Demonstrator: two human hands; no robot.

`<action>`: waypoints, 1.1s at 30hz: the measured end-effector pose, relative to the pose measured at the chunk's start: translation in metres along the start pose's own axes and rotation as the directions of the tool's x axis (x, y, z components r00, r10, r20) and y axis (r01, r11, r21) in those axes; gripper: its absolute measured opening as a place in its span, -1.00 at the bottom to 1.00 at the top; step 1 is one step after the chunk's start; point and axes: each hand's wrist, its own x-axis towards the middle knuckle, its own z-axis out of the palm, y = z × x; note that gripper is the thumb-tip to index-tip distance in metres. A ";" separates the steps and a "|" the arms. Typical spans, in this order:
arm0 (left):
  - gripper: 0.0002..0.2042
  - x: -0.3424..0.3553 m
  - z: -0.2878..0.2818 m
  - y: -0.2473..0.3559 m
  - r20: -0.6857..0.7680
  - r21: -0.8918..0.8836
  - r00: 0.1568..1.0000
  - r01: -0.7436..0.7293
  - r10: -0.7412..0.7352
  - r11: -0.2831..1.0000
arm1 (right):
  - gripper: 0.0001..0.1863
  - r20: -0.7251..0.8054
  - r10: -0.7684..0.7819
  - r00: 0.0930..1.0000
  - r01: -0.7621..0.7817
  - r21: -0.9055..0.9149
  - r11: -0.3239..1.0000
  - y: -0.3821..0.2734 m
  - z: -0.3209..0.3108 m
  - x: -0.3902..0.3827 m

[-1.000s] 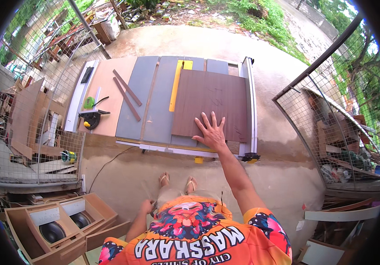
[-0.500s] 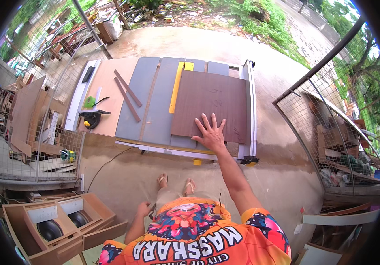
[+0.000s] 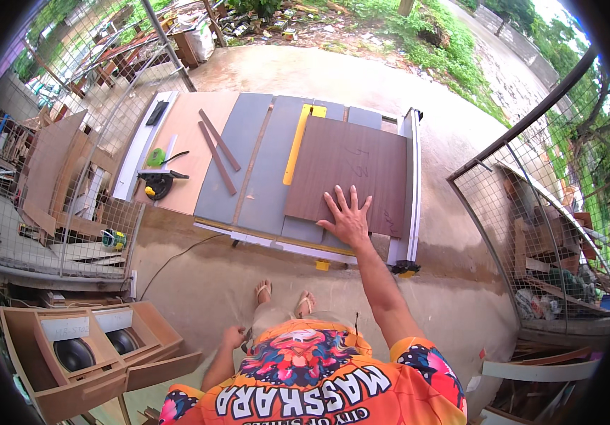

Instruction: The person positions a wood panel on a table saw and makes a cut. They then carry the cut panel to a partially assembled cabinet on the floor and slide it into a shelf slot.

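My right hand (image 3: 348,221) lies flat with fingers spread on the near part of a dark brown wooden board (image 3: 351,166). The board rests on a grey table saw top (image 3: 255,156), its right edge along the white and grey metal fence (image 3: 411,184). Left of the board, part of a yellow throat plate (image 3: 298,145) shows; no blade can be made out. My left hand (image 3: 233,336) hangs low beside my thigh, away from the saw. Its fingers are too small and partly hidden to read.
Two thin brown strips (image 3: 216,152) lie on the saw's left side, near a green tape measure (image 3: 156,157) and a black mitre gauge (image 3: 160,185). A wooden cabinet with speakers (image 3: 92,354) stands at lower left. Mesh gates (image 3: 524,212) flank the saw; a cord (image 3: 167,265) crosses the floor.
The whole view has shifted slightly, so the saw appears a little further right. My right hand stays flat on the board, and my left hand still hangs at my side.
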 end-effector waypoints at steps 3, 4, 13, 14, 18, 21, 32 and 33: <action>-0.45 -0.003 0.002 -0.002 0.001 -0.009 1.000 0.011 -0.011 1.000 | -0.09 0.023 0.005 1.000 -0.005 0.001 1.000 0.000 0.000 0.002; -0.46 -0.003 0.002 -0.002 -0.003 -0.002 1.000 0.006 -0.006 1.000 | -0.09 0.030 0.007 1.000 -0.007 0.000 1.000 0.001 0.000 0.002; -0.47 -0.004 0.011 -0.008 -0.035 -0.019 0.999 -0.039 0.038 0.999 | -0.08 0.071 0.021 0.997 -0.022 0.007 1.000 0.004 0.000 0.009; -0.47 -0.004 0.013 -0.009 -0.034 -0.026 0.999 -0.039 0.038 0.999 | -0.08 0.078 0.023 0.997 -0.024 0.011 1.000 0.004 0.000 0.010; -0.48 -0.005 0.015 -0.009 -0.017 -0.047 1.000 -0.015 0.014 0.999 | -0.08 0.078 0.018 0.997 -0.018 0.003 1.000 0.007 0.002 0.011; -0.48 -0.006 0.015 -0.008 -0.035 0.014 0.999 -0.024 0.024 1.000 | -0.09 0.068 0.017 0.998 -0.017 0.006 1.000 0.008 0.003 0.013; -0.35 -0.022 0.000 0.003 0.008 -0.003 0.992 0.127 -0.127 0.992 | -0.10 0.050 0.008 0.999 -0.008 0.002 1.000 0.013 0.007 0.019; -0.33 -0.024 -0.002 0.005 0.005 0.016 0.991 0.134 -0.134 0.991 | -0.10 0.050 0.008 0.999 -0.008 0.001 1.000 0.014 0.007 0.020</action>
